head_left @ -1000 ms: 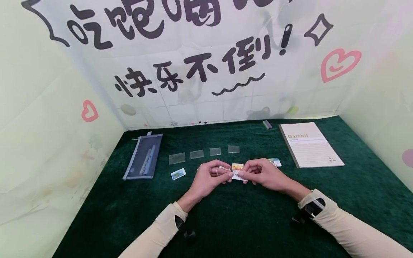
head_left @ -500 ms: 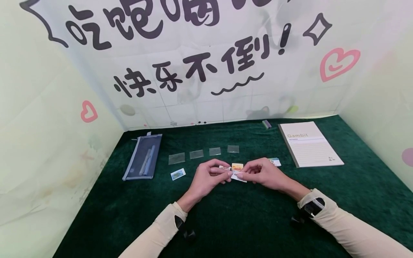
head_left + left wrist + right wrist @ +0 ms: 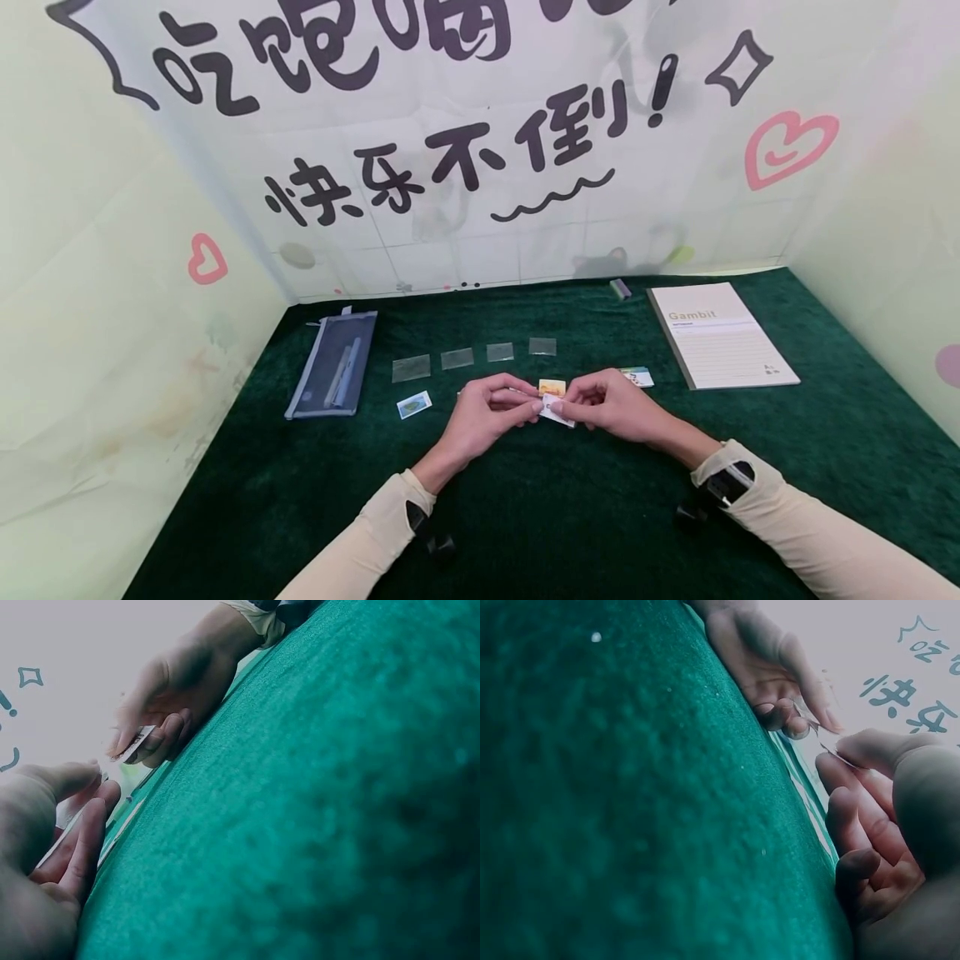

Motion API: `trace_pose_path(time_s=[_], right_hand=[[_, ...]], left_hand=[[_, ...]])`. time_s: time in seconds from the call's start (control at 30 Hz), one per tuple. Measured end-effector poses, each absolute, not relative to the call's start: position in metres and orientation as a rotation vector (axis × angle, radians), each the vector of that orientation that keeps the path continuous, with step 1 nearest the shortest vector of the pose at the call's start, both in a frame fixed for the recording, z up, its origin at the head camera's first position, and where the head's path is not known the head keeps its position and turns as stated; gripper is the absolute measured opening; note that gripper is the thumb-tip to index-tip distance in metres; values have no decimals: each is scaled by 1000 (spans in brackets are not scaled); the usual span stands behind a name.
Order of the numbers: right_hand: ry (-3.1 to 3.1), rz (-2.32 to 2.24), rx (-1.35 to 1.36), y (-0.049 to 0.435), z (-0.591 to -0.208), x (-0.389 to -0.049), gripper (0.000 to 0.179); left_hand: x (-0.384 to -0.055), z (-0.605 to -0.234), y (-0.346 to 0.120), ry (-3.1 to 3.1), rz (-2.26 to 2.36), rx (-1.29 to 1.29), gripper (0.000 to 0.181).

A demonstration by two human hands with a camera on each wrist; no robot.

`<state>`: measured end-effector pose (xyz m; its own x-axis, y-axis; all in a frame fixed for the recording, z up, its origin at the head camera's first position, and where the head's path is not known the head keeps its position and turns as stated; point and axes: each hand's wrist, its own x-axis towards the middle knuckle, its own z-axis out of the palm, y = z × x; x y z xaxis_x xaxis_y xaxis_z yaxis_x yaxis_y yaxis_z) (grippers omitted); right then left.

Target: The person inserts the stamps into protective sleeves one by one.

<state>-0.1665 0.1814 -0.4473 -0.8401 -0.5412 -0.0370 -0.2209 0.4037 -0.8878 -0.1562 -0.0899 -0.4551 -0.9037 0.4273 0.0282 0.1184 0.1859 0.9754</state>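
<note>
Left hand [image 3: 491, 407], pinching thin pale sheet [image 3: 69, 811]; right hand [image 3: 617, 405], pinching small white card [image 3: 557, 412]; far: four clear plastic sleeves [image 3: 500, 352], seemingly unfilled.

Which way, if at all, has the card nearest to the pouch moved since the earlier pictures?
No: in the head view, the card shows no visible shift against the pouch.

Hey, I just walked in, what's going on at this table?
A person is handling small cards with both hands. The right hand pinches a white card, and the left hand seems to hold a second card, seen mostly edge-on. An orange card shows just beyond the fingertips. Four clear sleeves lie in a row farther back, and a blue-printed card lies to the left.
</note>
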Motion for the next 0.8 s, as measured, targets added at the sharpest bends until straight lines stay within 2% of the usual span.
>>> trace_pose_path(time_s=[0.37, 0.8], right_hand=[[2354, -1402, -739, 184, -449, -167, 14], [2302, -1377, -762, 183, -447, -167, 17]], left_hand=[[-156, -455, -91, 2212, 1782, 499, 31], [-155, -453, -91, 2228, 1685, 539, 23]])
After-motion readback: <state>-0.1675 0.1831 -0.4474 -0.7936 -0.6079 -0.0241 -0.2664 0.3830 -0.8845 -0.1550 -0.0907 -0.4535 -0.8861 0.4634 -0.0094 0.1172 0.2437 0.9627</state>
